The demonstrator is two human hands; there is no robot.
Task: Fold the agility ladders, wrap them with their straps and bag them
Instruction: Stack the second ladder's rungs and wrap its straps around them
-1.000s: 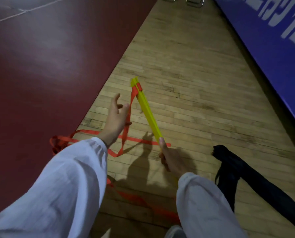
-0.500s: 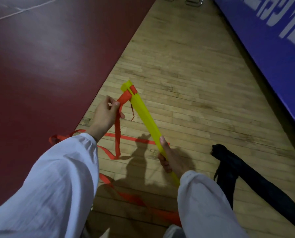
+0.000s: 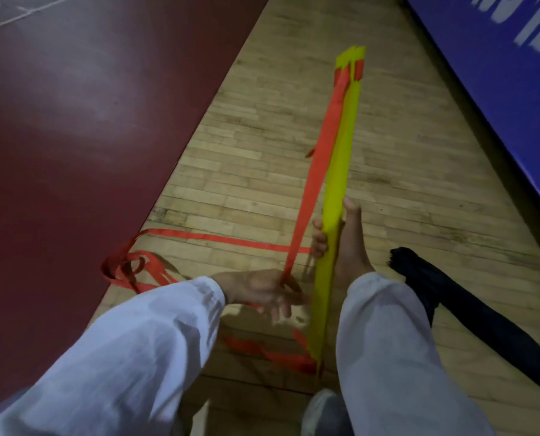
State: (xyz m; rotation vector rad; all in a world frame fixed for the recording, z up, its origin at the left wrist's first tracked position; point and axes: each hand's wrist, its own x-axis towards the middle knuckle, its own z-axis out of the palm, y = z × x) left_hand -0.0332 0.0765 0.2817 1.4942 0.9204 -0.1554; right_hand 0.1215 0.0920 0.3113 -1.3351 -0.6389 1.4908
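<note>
A stack of yellow ladder rungs (image 3: 338, 171) stands nearly upright in front of me, its lower end near my feet. My right hand (image 3: 341, 243) grips the stack around its middle, fingers curled round the left edge. An orange strap (image 3: 316, 171) runs taut from the top of the stack down to my left hand (image 3: 262, 292), which holds it low beside the rungs. More orange strap lies looped on the floor (image 3: 127, 265) to the left and bunched by the stack's lower end.
A black carry bag (image 3: 470, 313) lies on the wooden floor (image 3: 262, 146) at the right. A dark red mat (image 3: 73, 121) covers the left side. A blue banner (image 3: 498, 73) runs along the right. My shoe (image 3: 319, 410) shows at the bottom.
The rung stack has swung up from a slant to nearly upright. My left hand slid down the strap from near the top end to below my right hand, pulling it taut.
</note>
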